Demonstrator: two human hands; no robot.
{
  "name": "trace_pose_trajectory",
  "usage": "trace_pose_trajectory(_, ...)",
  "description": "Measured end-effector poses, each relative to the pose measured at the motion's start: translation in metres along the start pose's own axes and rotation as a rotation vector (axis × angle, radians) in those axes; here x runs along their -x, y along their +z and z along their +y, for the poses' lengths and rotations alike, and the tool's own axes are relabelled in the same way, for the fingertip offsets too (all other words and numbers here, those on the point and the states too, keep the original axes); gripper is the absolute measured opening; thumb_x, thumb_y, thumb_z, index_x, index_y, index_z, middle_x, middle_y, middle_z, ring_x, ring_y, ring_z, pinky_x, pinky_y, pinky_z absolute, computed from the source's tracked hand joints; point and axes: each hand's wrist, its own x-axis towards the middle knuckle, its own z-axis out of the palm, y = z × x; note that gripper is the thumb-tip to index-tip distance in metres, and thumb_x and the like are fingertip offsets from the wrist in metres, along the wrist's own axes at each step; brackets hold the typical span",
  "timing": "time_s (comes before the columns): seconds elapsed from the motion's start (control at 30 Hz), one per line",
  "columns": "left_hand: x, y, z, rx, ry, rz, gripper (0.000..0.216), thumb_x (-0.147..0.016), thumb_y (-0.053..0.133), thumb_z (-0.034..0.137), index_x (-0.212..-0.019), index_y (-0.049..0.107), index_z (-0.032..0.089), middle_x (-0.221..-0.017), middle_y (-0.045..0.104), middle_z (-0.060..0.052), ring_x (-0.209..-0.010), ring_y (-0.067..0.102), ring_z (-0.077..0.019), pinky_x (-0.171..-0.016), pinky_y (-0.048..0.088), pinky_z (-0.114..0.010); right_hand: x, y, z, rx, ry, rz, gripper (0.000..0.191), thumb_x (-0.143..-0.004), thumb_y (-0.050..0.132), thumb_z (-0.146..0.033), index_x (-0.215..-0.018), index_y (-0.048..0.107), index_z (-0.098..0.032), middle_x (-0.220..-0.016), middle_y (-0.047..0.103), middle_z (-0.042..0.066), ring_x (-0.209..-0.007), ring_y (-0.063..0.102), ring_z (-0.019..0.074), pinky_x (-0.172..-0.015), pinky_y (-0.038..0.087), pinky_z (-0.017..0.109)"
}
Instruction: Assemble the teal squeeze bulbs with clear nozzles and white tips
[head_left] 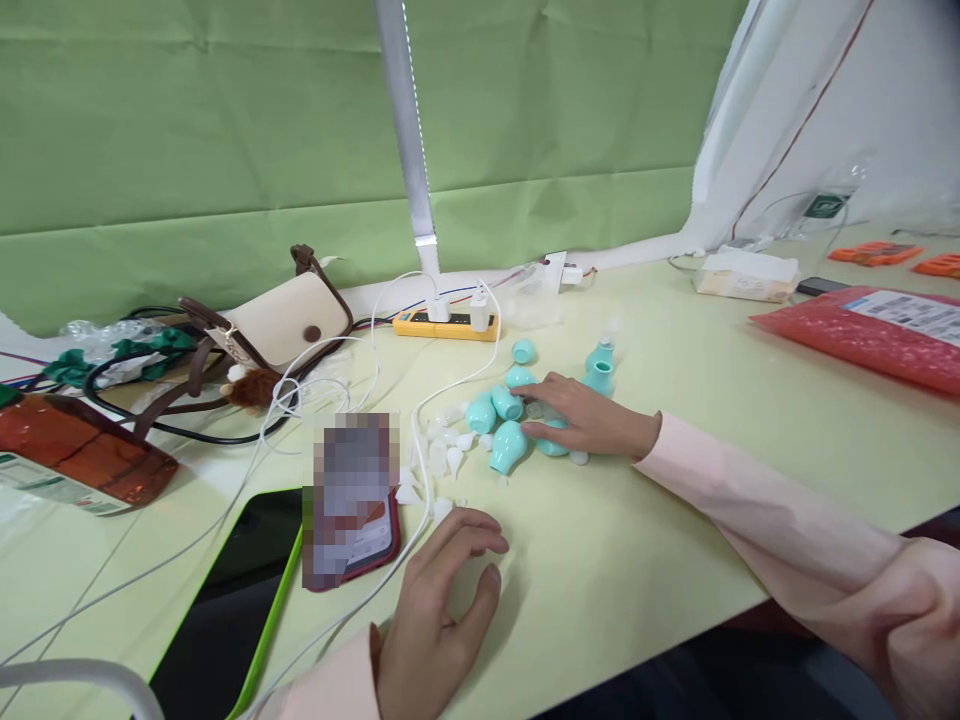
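Note:
My right hand (574,415) reaches over a loose cluster of small turquoise vase-shaped pieces (509,447), fingers spread and pointing left. Its fingertips are at or just above several of them; whether they touch is hard to tell. One turquoise piece (553,440) is partly covered by the palm. Left of the cluster lie small white cone-shaped pieces (454,460) and some clear bits. Nearer to me, my left hand (442,600) rests at the table with fingers curved and apart from the thumb, nothing between them. A white cable passes just left of it.
Left are a green-edged phone (232,600), a second phone (375,545) with a blurred screen, a bottle of reddish liquid (82,455) and a cream handbag (289,325). Behind stands a yellow power strip (412,325). At right lie a red bubble mailer (847,335) and a white box (748,275).

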Motion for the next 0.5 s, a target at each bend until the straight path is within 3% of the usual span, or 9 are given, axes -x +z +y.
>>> trace_pose_trajectory(0.17, 0.001, 0.002, 0.000, -0.052, 0.034, 0.000, 0.014, -0.079, 0.041, 0.010, -0.081, 0.051, 0.019, -0.086, 0.055, -0.005, -0.082, 0.053, -0.0156, -0.071, 0.043, -0.027, -0.002, -0.001, -0.001, 0.035, 0.151, -0.003, 0.019, -0.082, 0.039, -0.031, -0.091, 0.048, -0.016, -0.085, 0.057, 0.009, -0.080, 0.050, 0.0216, -0.070, 0.038, 0.033)
trace_pose_trajectory(0.27, 0.001, 0.000, -0.003, -0.199, 0.158, 0.031, 0.017, -0.078, 0.039, 0.008, -0.081, 0.053, 0.018, -0.084, 0.055, -0.007, -0.078, 0.053, -0.0169, -0.066, 0.044, -0.028, -0.002, -0.001, -0.001, 0.079, 0.148, -0.035, 0.018, -0.083, 0.037, -0.031, -0.080, 0.048, -0.017, -0.080, 0.057, 0.007, -0.078, 0.050, 0.0207, -0.067, 0.037, 0.031)
trace_pose_trajectory(0.4, -0.008, -0.011, -0.008, -0.758, 0.389, 0.134, 0.022, -0.073, 0.048, 0.008, -0.090, 0.057, 0.017, -0.101, 0.056, -0.012, -0.091, 0.047, -0.0285, -0.071, 0.042, -0.042, -0.003, 0.000, 0.000, 0.130, 0.133, -0.035, 0.023, -0.084, 0.034, -0.033, -0.075, 0.049, -0.017, -0.074, 0.056, 0.005, -0.073, 0.049, 0.0187, -0.063, 0.036, 0.028)
trace_pose_trajectory(0.5, -0.019, -0.019, -0.009, -1.066, 0.293, 0.174, 0.029, -0.072, 0.050, 0.012, -0.100, 0.057, 0.016, -0.113, 0.051, -0.016, -0.100, 0.042, -0.0379, -0.073, 0.039, -0.049, -0.003, -0.001, 0.002, 0.159, 0.136, -0.015, 0.031, -0.087, 0.030, -0.031, -0.071, 0.052, -0.016, -0.070, 0.057, 0.005, -0.072, 0.050, 0.0178, -0.063, 0.035, 0.028)
